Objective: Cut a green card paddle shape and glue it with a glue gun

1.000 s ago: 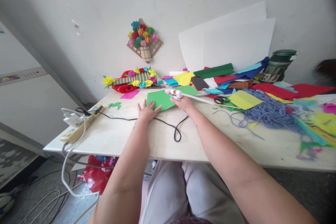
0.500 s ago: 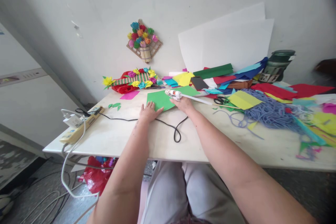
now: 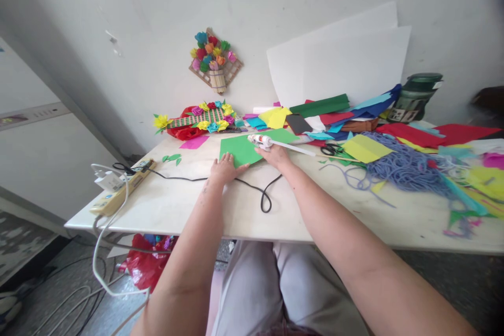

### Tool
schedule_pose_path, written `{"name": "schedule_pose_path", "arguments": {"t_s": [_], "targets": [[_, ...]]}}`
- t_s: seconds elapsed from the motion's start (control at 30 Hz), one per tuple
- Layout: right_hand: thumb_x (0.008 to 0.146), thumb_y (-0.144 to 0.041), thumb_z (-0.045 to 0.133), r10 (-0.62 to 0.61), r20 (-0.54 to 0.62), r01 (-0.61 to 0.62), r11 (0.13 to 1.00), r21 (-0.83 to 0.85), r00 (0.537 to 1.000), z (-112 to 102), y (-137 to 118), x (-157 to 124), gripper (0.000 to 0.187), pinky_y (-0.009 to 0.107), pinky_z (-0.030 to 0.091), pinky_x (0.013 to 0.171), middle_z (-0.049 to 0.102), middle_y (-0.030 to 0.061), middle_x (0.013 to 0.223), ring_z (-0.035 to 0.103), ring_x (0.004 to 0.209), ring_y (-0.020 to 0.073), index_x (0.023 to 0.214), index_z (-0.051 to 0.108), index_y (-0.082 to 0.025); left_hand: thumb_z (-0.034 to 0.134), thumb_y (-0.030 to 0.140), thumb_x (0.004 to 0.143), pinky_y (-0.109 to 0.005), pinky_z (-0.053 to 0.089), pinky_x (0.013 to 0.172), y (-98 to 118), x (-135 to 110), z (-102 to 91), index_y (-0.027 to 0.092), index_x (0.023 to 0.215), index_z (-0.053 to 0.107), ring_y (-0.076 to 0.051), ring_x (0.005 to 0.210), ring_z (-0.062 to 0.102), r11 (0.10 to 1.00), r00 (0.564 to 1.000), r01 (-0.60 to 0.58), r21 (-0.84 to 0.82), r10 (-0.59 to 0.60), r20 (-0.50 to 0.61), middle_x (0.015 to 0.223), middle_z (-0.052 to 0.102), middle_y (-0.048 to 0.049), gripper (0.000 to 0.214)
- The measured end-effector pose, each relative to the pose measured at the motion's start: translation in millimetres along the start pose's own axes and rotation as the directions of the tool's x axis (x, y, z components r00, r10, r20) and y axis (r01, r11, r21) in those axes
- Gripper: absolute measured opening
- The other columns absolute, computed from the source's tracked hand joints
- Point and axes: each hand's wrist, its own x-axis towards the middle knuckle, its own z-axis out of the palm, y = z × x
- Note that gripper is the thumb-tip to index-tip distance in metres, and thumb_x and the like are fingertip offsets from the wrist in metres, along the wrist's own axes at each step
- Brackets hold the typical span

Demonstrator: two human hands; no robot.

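Observation:
A green sheet of craft paper (image 3: 239, 150) lies on the white table (image 3: 252, 207) in front of me. My left hand (image 3: 225, 169) rests flat at its lower left edge, fingers stretched out and the thumb pointing right. Over the right part of the sheet, my right hand (image 3: 274, 156) is closed around a white hot glue gun (image 3: 259, 140). The handle is hidden by the hand. A long pale glue stick (image 3: 293, 148) sticks out of the gun's back to the right. The black cord (image 3: 258, 187) loops on the table below both hands.
A power strip (image 3: 122, 189) with chargers sits at the left edge. Green leaf cut-outs (image 3: 172, 158) and a pink sheet (image 3: 195, 142) lie nearby. Scissors (image 3: 329, 149), blue yarn (image 3: 409, 168) and coloured paper fill the right. A flower-decorated guitar shape (image 3: 200, 117) lies at the back.
My left thumb has shifted slightly to the right along the green sheet's edge. The right hand and glue gun stay almost where they were.

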Motion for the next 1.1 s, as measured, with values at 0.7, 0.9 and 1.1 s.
{"name": "schedule_pose_path", "arguments": {"t_s": [0.7, 0.9, 1.1], "targets": [[0.075, -0.047, 0.055, -0.019, -0.017, 0.018, 0.998, -0.055, 1.0, 6.5, 6.3, 3.3, 0.039, 0.032, 0.045, 0.081, 0.067, 0.0094, 0.095, 0.061, 0.095, 0.0242, 0.1, 0.065, -0.018, 0.03, 0.073, 0.071, -0.045, 0.027, 0.1, 2.4, -4.0, -3.7, 0.019, 0.127, 0.038, -0.028, 0.129, 0.028, 0.996, 0.997, -0.064, 0.068, 0.066, -0.029, 0.14, 0.032, -0.0147, 0.078], [0.075, -0.047, 0.055, 0.0, -0.018, -0.001, 0.998, -0.056, 1.0, 5.8, 5.4, 2.1, 0.037, 0.031, 0.046, 0.081, 0.067, 0.0082, 0.094, 0.061, 0.094, 0.0234, 0.098, 0.066, -0.019, 0.031, 0.073, 0.072, -0.043, 0.028, 0.099, 2.7, -6.1, -5.8, 0.02, 0.124, 0.041, -0.028, 0.128, 0.031, 0.996, 0.996, -0.07, 0.052, 0.073, -0.048, 0.137, 0.038, -0.0136, 0.076], [0.075, -0.045, 0.056, 0.005, -0.026, -0.006, 0.999, -0.047, 1.0, 4.8, 4.0, 0.8, 0.038, 0.031, 0.045, 0.081, 0.067, 0.0107, 0.095, 0.061, 0.095, 0.0242, 0.098, 0.066, -0.016, 0.03, 0.076, 0.069, -0.036, 0.031, 0.098, 3.8, -6.4, -7.0, 0.02, 0.122, 0.044, -0.026, 0.126, 0.034, 0.994, 0.996, -0.08, 0.069, 0.083, -0.044, 0.136, 0.04, -0.0129, 0.078]]}}
